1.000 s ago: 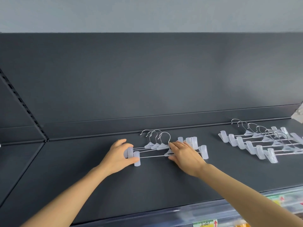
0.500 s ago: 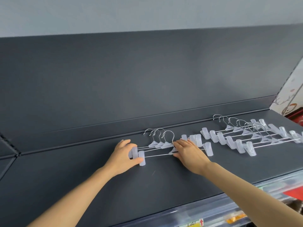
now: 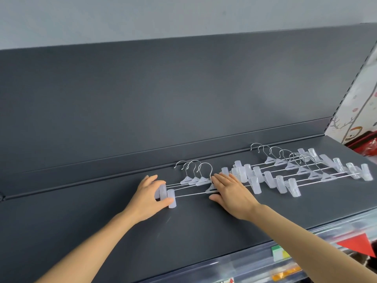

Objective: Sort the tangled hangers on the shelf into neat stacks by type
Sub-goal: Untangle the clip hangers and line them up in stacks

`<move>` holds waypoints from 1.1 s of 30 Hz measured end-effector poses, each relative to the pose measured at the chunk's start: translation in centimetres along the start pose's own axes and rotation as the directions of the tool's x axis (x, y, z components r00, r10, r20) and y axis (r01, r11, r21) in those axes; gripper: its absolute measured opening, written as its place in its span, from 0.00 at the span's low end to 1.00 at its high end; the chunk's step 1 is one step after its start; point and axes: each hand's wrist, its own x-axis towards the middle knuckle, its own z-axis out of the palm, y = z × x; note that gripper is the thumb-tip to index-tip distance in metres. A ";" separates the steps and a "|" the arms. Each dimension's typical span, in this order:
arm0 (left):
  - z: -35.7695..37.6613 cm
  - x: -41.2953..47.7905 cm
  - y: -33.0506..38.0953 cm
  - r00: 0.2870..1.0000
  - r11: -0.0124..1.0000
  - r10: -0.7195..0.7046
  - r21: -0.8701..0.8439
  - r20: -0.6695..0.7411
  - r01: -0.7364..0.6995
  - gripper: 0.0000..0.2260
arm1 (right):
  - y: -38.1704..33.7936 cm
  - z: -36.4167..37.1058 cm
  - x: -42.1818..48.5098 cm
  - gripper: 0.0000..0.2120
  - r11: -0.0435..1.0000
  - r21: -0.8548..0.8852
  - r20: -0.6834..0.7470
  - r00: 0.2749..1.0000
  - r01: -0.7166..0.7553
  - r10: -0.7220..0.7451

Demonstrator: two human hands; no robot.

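Note:
A small stack of clear-clip metal hangers [image 3: 193, 180] lies on the dark shelf [image 3: 183, 231], hooks pointing to the back. My left hand [image 3: 149, 197] grips the clear clips at the stack's left end, thumb under the front clip. My right hand [image 3: 230, 193] rests flat on the stack's right half, fingers straight over the bars. To the right lies a second, longer row of the same hangers [image 3: 302, 170], its left clips touching the right clips of the stack under my hands.
The shelf's back panel [image 3: 183, 99] rises right behind the hooks. A clear price rail [image 3: 255, 262] with labels runs along the front edge. Red packaged goods [image 3: 369, 148] and a printed wall sit at the far right.
The view has swung left and up, so the right-hand row now sits closer in view to the stack. Both hands keep their hold on the stack, which has slid right toward that row.

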 end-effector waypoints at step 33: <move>-0.1 -18.0 4.6 0.994 0.996 0.006 0.086 -0.107 0.003 0.40 | -5.3 -3.1 -13.4 0.52 0.996 0.038 -0.004 0.997 0.079 -0.079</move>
